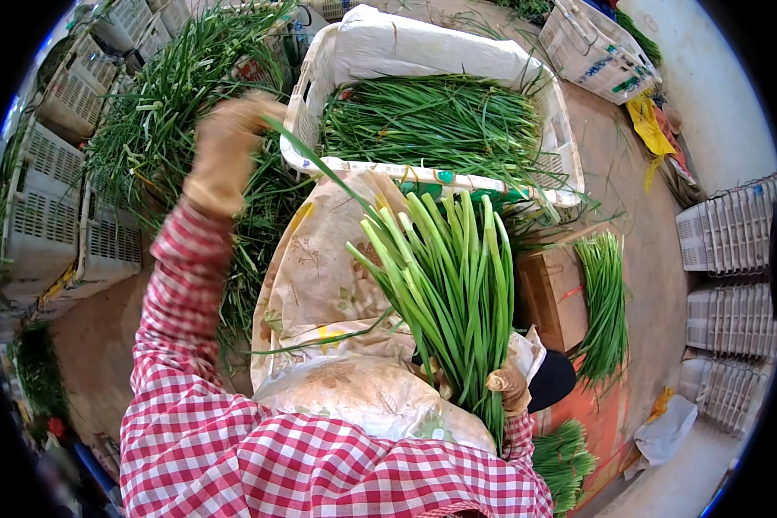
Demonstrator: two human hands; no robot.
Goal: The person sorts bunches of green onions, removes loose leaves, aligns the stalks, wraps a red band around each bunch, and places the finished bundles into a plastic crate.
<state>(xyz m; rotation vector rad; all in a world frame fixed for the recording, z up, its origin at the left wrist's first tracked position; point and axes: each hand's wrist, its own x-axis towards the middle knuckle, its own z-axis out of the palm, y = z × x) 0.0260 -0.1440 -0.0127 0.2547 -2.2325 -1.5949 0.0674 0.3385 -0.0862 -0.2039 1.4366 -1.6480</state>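
Observation:
My right hand, in a tan glove, is closed around the lower part of a thick bunch of green garlic chives. The bunch is held upright over my lap, pale cut ends pointing up and away. My left hand, also gloved, is raised at the upper left and smeared by motion. A single long green blade slants from the bunch up to its fingers; whether they grip it is unclear. Beneath the bunch, a stained floral apron covers my lap. Another loose blade lies across it.
A white plastic basket of laid-out chives stands ahead, with a white liner. A large loose heap of chives lies left, beside stacked crates. On the right are a wooden stool, tied bunches and more crates.

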